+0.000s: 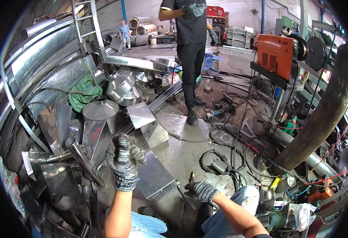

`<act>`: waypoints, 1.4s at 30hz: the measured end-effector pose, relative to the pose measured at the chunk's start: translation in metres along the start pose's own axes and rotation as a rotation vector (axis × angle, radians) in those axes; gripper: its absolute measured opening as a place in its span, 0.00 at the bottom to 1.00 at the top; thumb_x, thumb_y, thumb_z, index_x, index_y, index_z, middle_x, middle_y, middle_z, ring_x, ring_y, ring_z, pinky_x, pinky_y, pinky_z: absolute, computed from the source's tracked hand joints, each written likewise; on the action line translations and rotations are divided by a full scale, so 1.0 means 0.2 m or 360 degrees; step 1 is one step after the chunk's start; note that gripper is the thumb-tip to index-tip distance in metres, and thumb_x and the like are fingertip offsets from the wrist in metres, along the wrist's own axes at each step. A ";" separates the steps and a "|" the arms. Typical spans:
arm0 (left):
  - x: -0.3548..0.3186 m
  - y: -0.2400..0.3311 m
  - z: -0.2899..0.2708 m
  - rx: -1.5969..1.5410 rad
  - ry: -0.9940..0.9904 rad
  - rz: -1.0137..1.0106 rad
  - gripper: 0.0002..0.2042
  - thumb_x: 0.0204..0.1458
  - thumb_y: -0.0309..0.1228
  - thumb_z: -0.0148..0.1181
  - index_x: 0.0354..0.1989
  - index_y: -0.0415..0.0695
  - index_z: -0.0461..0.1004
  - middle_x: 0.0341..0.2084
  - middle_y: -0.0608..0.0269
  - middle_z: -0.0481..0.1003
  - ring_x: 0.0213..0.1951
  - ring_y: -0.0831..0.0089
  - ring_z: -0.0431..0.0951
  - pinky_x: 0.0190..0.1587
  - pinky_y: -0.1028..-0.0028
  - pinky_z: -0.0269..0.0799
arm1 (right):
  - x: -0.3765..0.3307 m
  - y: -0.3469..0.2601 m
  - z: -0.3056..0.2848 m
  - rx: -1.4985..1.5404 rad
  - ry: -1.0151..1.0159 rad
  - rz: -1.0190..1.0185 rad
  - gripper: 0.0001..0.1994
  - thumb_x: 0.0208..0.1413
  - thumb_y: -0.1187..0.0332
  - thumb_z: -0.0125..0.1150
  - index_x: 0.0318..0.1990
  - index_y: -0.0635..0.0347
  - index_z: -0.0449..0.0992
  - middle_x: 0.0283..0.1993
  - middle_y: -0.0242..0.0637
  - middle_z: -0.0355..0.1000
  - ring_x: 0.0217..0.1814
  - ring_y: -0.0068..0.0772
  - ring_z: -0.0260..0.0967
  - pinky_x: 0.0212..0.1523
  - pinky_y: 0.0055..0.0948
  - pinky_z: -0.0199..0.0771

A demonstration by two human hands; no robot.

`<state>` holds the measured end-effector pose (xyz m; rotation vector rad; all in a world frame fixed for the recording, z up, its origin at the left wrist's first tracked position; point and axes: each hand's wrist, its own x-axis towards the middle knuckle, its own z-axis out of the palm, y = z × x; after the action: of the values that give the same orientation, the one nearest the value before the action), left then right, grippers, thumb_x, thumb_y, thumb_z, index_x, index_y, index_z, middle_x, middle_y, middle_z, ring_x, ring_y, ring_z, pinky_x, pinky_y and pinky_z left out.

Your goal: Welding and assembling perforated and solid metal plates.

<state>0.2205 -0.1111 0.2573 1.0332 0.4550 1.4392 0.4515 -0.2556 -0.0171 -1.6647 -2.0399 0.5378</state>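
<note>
My left hand [124, 163], in a grey knitted glove, is raised with fingers upright and thumb out to the right. It appears to hold nothing. Just beyond and right of it sits a shiny sheet-metal box [153, 174] on the floor. My right hand [204, 192], gloved alike, is low in front of my right knee with curled fingers. A small dark tool with a copper-coloured part [192, 177] sticks up at its fingertips; its kind is unclear. Between that hand and the box, a hammer-like tool [185, 193] leans at a slant.
A person [191, 27] in black with gloves stands ahead; another person [124, 33] is far back. Sheet-metal parts [122, 87] crowd the left. At right are an orange welding machine [275, 55], a thick curved post [326, 107], an angle grinder [217, 113] and tangled cables [234, 158].
</note>
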 end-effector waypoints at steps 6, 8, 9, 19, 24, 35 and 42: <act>-0.05 -0.01 -0.44 -0.0326 0.0227 0.0073 0.08 0.63 0.37 0.61 0.40 0.46 0.76 0.14 0.66 0.69 0.13 0.72 0.66 0.16 0.68 0.64 | 0.08 0.00 -0.21 0.0234 0.0357 0.0321 0.15 0.62 0.59 0.64 0.48 0.62 0.81 0.38 0.51 0.81 0.40 0.47 0.81 0.42 0.40 0.79; -0.03 0.06 -0.49 -0.0419 0.0204 0.0130 0.06 0.65 0.38 0.59 0.44 0.53 0.78 0.14 0.69 0.68 0.14 0.72 0.64 0.16 0.68 0.61 | 0.13 -0.03 -0.28 0.0803 0.0466 0.0662 0.11 0.63 0.65 0.66 0.47 0.62 0.81 0.36 0.41 0.82 0.37 0.32 0.81 0.41 0.33 0.80; 0.02 0.07 -0.55 -0.0508 0.0315 0.0168 0.05 0.65 0.38 0.58 0.44 0.55 0.78 0.15 0.70 0.68 0.13 0.72 0.63 0.16 0.68 0.60 | 0.13 0.06 -0.27 0.1014 0.0625 0.0581 0.11 0.65 0.65 0.64 0.47 0.64 0.80 0.36 0.38 0.82 0.39 0.30 0.81 0.42 0.32 0.81; -0.49 0.41 -1.55 -0.0011 0.1220 0.0328 0.22 0.68 0.40 0.45 0.68 0.47 0.64 0.51 0.55 0.73 0.53 0.58 0.73 0.59 0.47 0.70 | 0.48 -0.08 -0.09 0.1171 0.0609 0.0732 0.15 0.66 0.65 0.63 0.54 0.65 0.79 0.48 0.38 0.81 0.48 0.24 0.77 0.47 0.27 0.79; -1.10 0.16 -1.98 0.0706 0.1510 -0.0417 0.16 0.68 0.42 0.47 0.46 0.48 0.80 0.31 0.66 0.77 0.33 0.66 0.77 0.42 0.57 0.75 | 0.64 0.02 0.31 0.0107 0.0290 0.0492 0.17 0.69 0.60 0.58 0.55 0.65 0.78 0.49 0.42 0.80 0.50 0.29 0.78 0.52 0.29 0.75; -2.25 -0.41 -2.44 0.1786 0.0550 -0.1800 0.19 0.58 0.43 0.61 0.44 0.38 0.82 0.37 0.48 0.83 0.42 0.57 0.84 0.49 0.58 0.79 | 0.62 0.08 0.65 0.1390 0.0632 0.0789 0.22 0.72 0.60 0.52 0.61 0.71 0.75 0.57 0.42 0.78 0.54 0.29 0.75 0.56 0.28 0.75; -2.73 -0.49 -2.77 0.2328 0.0732 -0.2527 0.32 0.54 0.60 0.56 0.54 0.43 0.80 0.56 0.45 0.77 0.57 0.46 0.77 0.59 0.56 0.73 | 0.68 0.62 0.30 0.0738 0.0125 0.0658 0.21 0.68 0.62 0.58 0.62 0.66 0.74 0.60 0.45 0.75 0.54 0.40 0.76 0.52 0.39 0.79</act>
<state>-0.2443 -0.4395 -0.2836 0.8194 2.1990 -0.3696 0.4941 -0.0999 -0.1222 -1.7714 -1.3726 0.9799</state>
